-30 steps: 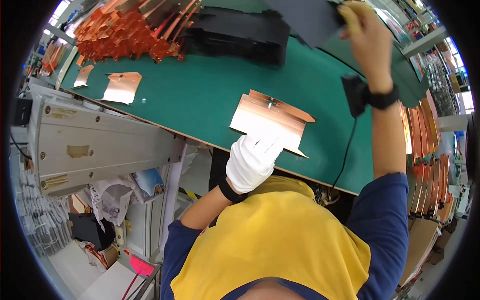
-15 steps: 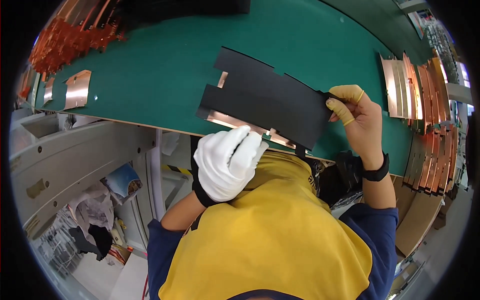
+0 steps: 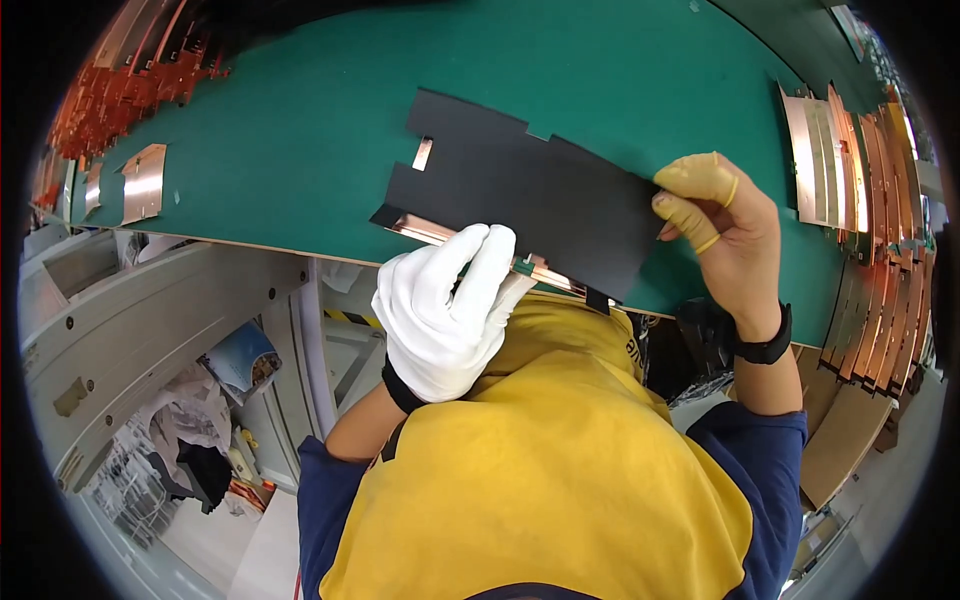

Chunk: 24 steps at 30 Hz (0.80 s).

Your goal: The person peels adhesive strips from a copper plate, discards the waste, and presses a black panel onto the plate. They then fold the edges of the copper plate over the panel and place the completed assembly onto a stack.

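A flat black sheet (image 3: pixel 540 180) with notched edges lies tilted over the green bench top, between my hands. Copper-coloured metal (image 3: pixel 425 230) shows along its near edge and through a small slot at its left. My left hand (image 3: pixel 440 310), in a white glove, pinches the near edge, its fingertips on the black face. At the right end, my right hand (image 3: pixel 725 230) has yellow finger cots on thumb and forefinger. Those two fingers close on the sheet's upper right corner. The underside of the sheet is hidden.
Copper pieces stand in rows (image 3: pixel 840 160) at the right edge of the green bench (image 3: pixel 300 130). More copper parts (image 3: pixel 120 100) are heaped at the far left, with two small curved copper pieces (image 3: pixel 145 185) nearer. A cardboard box (image 3: pixel 845 450) sits below at the right.
The gloved left fingers have risen onto the sheet's near edge and overlap its black face more. The sheet has shifted slightly left in view, while my right hand keeps its corner.
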{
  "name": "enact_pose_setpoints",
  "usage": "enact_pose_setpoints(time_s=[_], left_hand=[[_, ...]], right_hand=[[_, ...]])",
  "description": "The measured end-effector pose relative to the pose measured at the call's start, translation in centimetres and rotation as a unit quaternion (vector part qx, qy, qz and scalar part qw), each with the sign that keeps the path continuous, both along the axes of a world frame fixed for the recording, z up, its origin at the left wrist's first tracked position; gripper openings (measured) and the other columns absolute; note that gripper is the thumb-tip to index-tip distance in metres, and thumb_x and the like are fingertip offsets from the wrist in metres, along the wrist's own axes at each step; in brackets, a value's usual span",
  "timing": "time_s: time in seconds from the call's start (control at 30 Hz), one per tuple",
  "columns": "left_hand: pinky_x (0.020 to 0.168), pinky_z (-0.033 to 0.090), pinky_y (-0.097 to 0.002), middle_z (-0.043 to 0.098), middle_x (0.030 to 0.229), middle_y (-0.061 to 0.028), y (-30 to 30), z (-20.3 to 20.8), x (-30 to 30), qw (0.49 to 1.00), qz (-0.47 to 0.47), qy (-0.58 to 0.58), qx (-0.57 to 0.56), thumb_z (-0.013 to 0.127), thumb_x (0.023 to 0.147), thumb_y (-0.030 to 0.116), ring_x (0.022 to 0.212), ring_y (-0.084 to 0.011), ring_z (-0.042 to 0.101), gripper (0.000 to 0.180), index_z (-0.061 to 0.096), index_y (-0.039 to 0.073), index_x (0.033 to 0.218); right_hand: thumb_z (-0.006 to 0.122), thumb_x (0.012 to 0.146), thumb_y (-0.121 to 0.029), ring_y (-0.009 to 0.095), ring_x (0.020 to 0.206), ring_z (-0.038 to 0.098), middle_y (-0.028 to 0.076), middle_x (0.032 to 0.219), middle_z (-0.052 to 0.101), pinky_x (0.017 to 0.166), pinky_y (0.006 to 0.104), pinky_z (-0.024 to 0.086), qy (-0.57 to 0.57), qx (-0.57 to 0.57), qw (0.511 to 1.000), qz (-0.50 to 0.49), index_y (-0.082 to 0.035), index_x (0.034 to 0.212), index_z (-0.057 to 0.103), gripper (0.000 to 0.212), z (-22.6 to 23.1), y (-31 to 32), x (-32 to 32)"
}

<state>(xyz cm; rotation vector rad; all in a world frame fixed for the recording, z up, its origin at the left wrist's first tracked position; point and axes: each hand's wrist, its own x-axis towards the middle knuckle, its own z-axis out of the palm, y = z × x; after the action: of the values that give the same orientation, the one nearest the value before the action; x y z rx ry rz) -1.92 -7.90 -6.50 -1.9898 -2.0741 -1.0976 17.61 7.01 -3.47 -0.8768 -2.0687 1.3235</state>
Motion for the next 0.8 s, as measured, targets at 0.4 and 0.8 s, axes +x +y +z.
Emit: enact_pose_setpoints(time_s=[0.4, 0.8], left_hand=[[0.060, 0.045, -0.0351, 0.059, 0.084, -0.0022, 1.4, 5.4, -1.2, 0.924, -0.119, 0.306, -0.195, 0.072, 0.075, 0.015, 0.069, -0.0206, 0.056, 0.043, 0.062, 0.011, 0.117], [0.073, 0.056, -0.0350, 0.070, 0.103, -0.0144, 14.7, 5.2, -1.4, 0.870, -0.240, 0.057, -0.427, 0.065, 0.072, 0.006, 0.086, -0.0271, 0.070, 0.024, 0.073, 0.011, 0.095]], right_hand=[[0.063, 0.091, -0.002, 0.011, 0.065, 0.059, 0.007, 0.094, 0.065, 0.056, 0.0231, 0.050, 0.219, 0.016, 0.933, -0.285, -0.001, 0.110, 0.061, 0.019, 2.9, 2.0, 10.4], [0.061, 0.093, -0.002, 0.008, 0.067, 0.057, 0.005, 0.095, 0.065, 0.058, 0.0207, 0.048, 0.234, -0.007, 0.933, -0.273, -0.002, 0.113, 0.062, 0.020, 0.7, -1.0, 11.6]])
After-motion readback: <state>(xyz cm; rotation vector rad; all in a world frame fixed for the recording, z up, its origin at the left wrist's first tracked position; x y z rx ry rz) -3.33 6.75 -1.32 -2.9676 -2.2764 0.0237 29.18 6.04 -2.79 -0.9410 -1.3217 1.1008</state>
